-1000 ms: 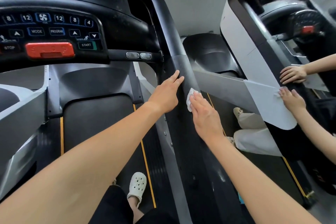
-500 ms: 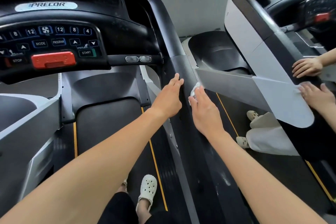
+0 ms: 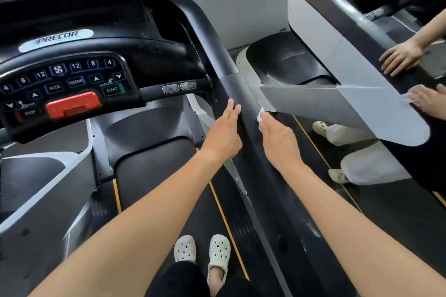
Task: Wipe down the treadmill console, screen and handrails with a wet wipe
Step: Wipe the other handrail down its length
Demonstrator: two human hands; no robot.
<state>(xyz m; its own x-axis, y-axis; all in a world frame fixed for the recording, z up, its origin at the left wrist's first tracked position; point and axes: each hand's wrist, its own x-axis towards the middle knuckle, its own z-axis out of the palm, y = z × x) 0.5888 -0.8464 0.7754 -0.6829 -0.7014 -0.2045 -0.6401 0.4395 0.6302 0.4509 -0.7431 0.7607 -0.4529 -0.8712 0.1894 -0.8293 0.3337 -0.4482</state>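
Both hands on the dark tubular handrail.
Left hand rests flat, fingers straight; right hand, fingers extended, presses a crumpled white wet wipe against its outer side.

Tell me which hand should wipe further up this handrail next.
Right. The right hand presses the wet wipe against the handrail; the left hand rests bare on its inner side.

The console is seen to be moulded in glossy black plastic, dust-speckled. The handrail is finished in matt grey, finely textured. The wet wipe is shown as thin white fabric, crumpled and soft, and the belt as matt black rubber.
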